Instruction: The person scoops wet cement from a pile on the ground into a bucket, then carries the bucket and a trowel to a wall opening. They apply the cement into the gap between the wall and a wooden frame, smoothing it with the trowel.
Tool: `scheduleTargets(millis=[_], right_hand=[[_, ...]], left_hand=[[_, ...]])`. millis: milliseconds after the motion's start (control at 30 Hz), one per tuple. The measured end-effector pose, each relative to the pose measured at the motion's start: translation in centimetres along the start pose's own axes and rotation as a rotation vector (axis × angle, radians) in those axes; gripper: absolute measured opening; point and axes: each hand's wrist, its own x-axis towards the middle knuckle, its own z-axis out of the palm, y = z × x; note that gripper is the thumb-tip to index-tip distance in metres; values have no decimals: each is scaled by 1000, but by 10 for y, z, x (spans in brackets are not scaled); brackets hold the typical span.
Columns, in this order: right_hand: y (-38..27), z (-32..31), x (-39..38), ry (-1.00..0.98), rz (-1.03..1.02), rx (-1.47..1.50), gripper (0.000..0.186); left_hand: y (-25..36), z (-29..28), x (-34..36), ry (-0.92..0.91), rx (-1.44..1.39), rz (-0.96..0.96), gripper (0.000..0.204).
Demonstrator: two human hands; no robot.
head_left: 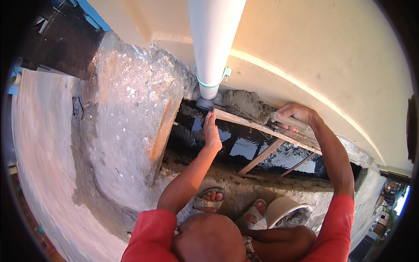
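My left hand [212,133] is stretched out flat, its fingertips at the left end of a long wooden board [244,121]. The board lies along the wall side of an open drain channel. My right hand [293,117] is closed round a thick, mortar-smeared grey bar-like tool [301,125], held over the board; its working end is hard to make out. A rough heap of wet mortar [248,105] sits behind the board, between it and the wall, just left of my right hand.
Dark water [242,147] stands in the channel, crossed by a wooden strut [262,156] and a thinner stick [297,165]. A white downpipe [216,43] comes down the beige wall [314,52]. By my sandalled feet stands a bucket [283,207] with grey mix. Rough concrete [122,131] lies left.
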Motion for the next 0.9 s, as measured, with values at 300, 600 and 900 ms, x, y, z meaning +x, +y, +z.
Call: scheduleTargets(millis=[300, 600, 900], right_hand=[[-15, 25, -71, 267, -88, -159, 38], [28, 84, -85, 774, -362, -1151, 42], [31, 94, -27, 819, -257, -1281, 41]], left_hand=[[32, 2, -12, -19, 164, 98, 59], [44, -1, -8, -135, 405, 574, 49], [64, 12, 8, -174, 755, 624, 41]])
